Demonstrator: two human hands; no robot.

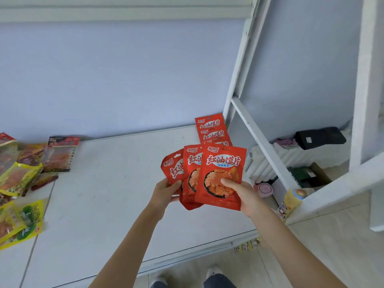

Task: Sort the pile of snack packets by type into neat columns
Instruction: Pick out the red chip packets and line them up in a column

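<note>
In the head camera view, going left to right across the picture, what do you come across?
Mixed snack pile → left hand → fanned red packets → right hand → pink case → yellow can

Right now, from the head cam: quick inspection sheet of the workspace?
Surface: white table, scuffed.
Job's things: three red packets fanned in hand; red column at far right edge; mixed pile at left.
Clutter: nothing seen beyond the packets.
Grippers: left hand and right hand both grip the fan.
Cables: nothing seen.
Surroundings: white frame, radiator, black bag, box, bottle on floor.
</note>
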